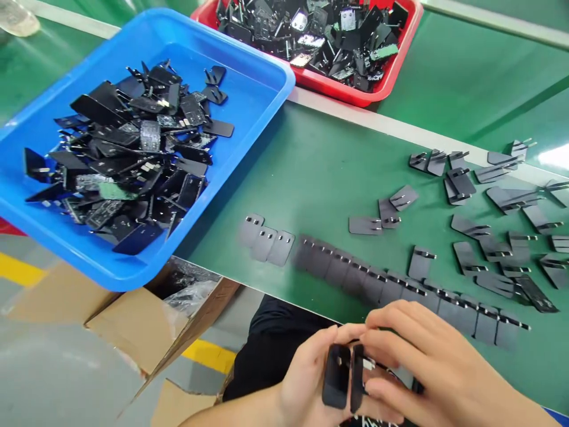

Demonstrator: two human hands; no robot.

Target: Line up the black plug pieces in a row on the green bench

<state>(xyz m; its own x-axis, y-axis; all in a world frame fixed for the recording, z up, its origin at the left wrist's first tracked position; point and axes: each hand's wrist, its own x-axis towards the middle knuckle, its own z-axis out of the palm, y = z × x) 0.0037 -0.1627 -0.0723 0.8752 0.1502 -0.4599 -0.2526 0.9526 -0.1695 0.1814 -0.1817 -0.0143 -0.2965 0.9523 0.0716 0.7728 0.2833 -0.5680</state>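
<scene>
Low over the front edge of the table, my left hand [306, 370] is closed around several small black plates [336, 376], one of them facing up with a rounded-corner rectangular shape. My right hand [431, 362] reaches across from the right, its fingers curled on another black plate [357, 379] that stands on edge beside the first. Part of what lies between the hands is hidden by the right fingers. Just beyond them, an overlapping row of black plates with pins [355, 276] runs along the table edge. Three lighter-looking plates [265, 242] lie left of that row.
A blue tray [253, 71] at the left holds a heap of black plates. Behind it stands a red tray [386, 83], also full. Loose pronged plates [466, 255] are scattered on the green table [311, 154] at the right. Below the table is an open cardboard box [137, 326].
</scene>
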